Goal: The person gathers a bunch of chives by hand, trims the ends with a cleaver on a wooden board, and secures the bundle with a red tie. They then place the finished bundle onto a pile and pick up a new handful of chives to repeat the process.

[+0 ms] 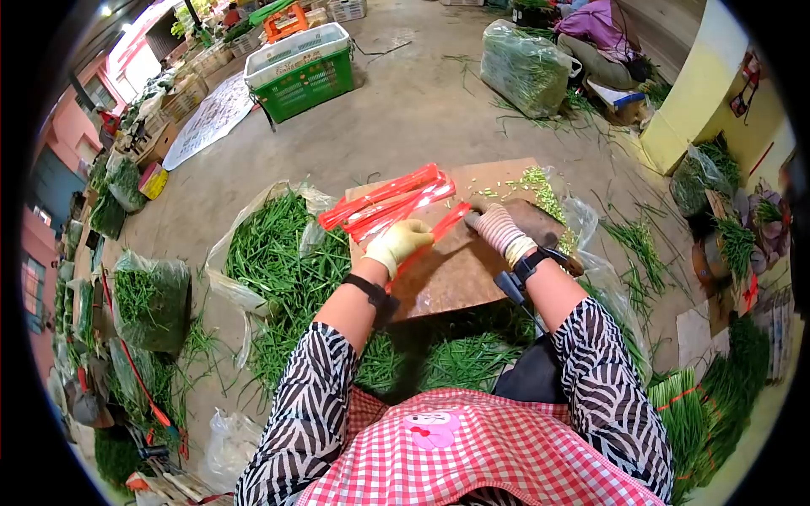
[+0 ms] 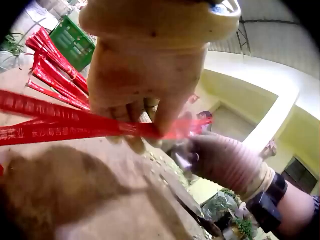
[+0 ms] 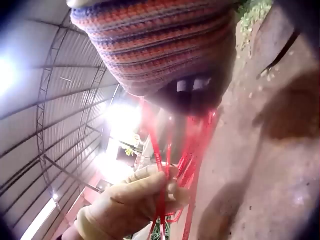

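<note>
Printed red plastic strips (image 1: 449, 223) stretch between both hands above a brown board (image 1: 447, 282). My left hand (image 1: 398, 244), in a pale yellow rubber glove, pinches them between thumb and fingers, their long ends trailing past it in the left wrist view. At their other end, my right hand (image 1: 499, 229), in a striped knitted glove with dark fingertips, grips the strips (image 3: 192, 150). Its fingers are blurred and partly hidden in the right wrist view. Bundles of similar red strips (image 1: 392, 201) lie on the board's far left, just beyond the left hand.
Chopped pale green bits (image 1: 547, 198) and a dark blade (image 2: 192, 210) lie on the board's right side. Loose green stalks (image 1: 283, 244) fill an open plastic bag left of it. A green crate (image 1: 302, 83) stands farther off; packed bags (image 1: 152, 302) line the left.
</note>
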Tool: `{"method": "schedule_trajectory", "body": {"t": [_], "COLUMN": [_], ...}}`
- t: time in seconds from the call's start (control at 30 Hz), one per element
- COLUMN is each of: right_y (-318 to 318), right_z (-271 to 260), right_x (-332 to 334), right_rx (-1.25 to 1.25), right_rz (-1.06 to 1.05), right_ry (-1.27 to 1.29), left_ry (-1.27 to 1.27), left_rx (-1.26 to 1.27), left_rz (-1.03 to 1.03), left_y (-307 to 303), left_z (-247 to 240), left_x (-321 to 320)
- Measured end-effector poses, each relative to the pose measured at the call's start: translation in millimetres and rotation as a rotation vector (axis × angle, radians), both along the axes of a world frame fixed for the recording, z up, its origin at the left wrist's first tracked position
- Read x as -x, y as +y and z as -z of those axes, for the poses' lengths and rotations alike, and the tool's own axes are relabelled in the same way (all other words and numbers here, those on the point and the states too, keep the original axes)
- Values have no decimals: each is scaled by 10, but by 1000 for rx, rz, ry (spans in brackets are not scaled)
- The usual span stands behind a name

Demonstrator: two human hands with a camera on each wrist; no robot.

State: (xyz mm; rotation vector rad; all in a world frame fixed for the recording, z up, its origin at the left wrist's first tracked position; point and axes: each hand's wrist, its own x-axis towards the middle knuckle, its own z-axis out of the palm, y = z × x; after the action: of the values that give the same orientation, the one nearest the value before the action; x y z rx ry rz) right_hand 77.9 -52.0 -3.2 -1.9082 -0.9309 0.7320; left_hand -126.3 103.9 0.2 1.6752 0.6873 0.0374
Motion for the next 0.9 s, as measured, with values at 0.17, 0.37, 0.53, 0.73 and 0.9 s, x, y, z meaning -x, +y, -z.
{"method": "schedule_trajectory", "body": {"t": [0.17, 0.37, 0.53, 0.73, 0.9], "right_y": [-124, -30, -166, -258, -456], "right_z": [21, 20, -236, -95, 53], "right_x": [-83, -54, 93, -74, -234], "right_rx": [89, 72, -5, 29, 162], "right_rz": [-2, 37, 41, -129, -278], "right_ry": [-69, 271, 363, 161, 130], "left_ry": [28, 5, -45, 44, -15], "left_rx": [7, 46, 162, 69, -773], "left_rz": [1, 46, -5, -69, 34], "left_y": [52, -52, -72, 305, 481], "left_z": [-21, 47, 8, 212, 507], "left_x": [-61, -213, -185, -161, -36]}}
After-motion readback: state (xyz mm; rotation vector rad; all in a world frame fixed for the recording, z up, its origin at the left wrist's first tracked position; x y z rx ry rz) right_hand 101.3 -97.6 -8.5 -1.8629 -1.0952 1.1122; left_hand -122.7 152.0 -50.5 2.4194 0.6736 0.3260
